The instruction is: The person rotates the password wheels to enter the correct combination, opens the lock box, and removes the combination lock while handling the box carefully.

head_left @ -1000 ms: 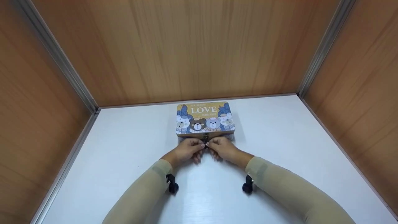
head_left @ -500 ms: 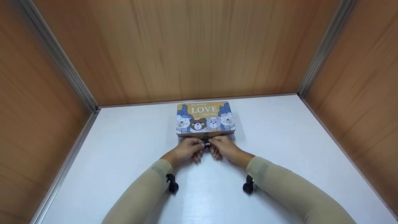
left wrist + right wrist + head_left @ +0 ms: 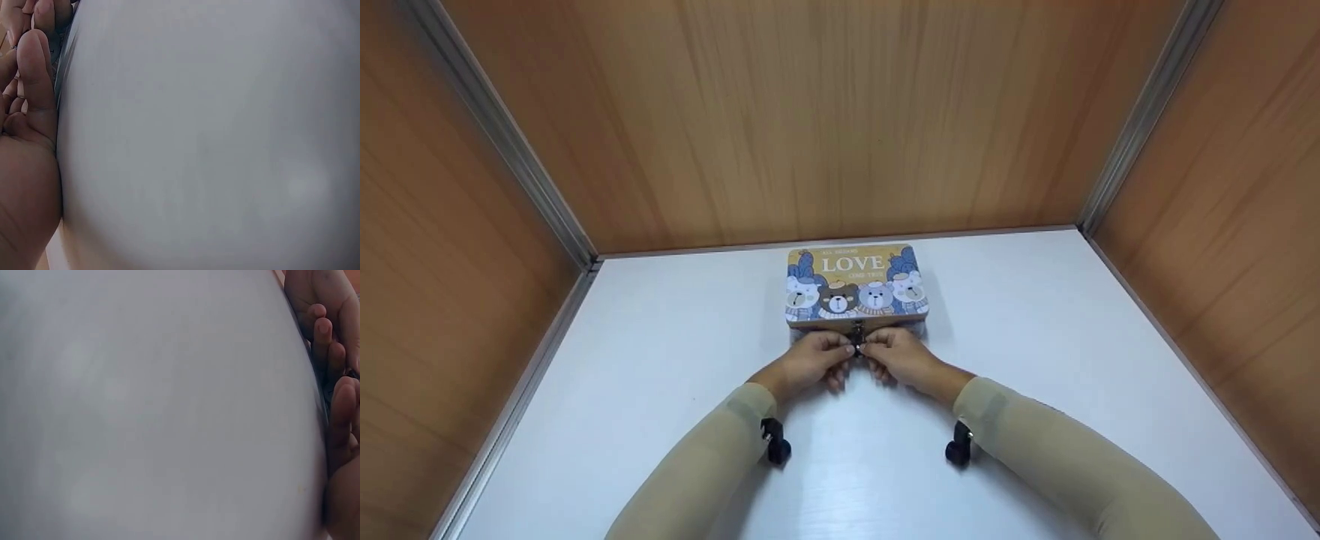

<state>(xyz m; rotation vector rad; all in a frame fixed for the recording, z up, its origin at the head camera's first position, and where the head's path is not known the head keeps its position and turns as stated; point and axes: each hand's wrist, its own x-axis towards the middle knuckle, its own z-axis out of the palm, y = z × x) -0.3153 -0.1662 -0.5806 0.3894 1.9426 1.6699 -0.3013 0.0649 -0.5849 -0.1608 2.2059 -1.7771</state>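
Two beige sleeves point(image 3: 697, 465) rose from the bottom of the frame, a black camera point(image 3: 776, 446) hanging at each wrist. Beyond them, at the middle of the frame, the left hand point(image 3: 808, 361) and right hand point(image 3: 907, 361) almost met, each pinching a small dark lock point(image 3: 857, 349) between thumb and forefinger, one from either side. Their fingertips hid most of it, and both wrist views caught only fingers along one edge. The lock sat just below a metal latch point(image 3: 857, 328) on the front of a box point(image 3: 855, 289), whose lid was down.

The lid read "LOVE" in large white letters, with "COME TRUE" small beneath; the line above was too blurred to read surely. Four bears lined its lower half.

White counter point(image 3: 660, 337) spread to the left and right of the box and toward the bottom of the frame. Behind, the box stood close to the back edge, where a wooden panel point(image 3: 840, 120) went up; similar panels bounded the far left and far right.
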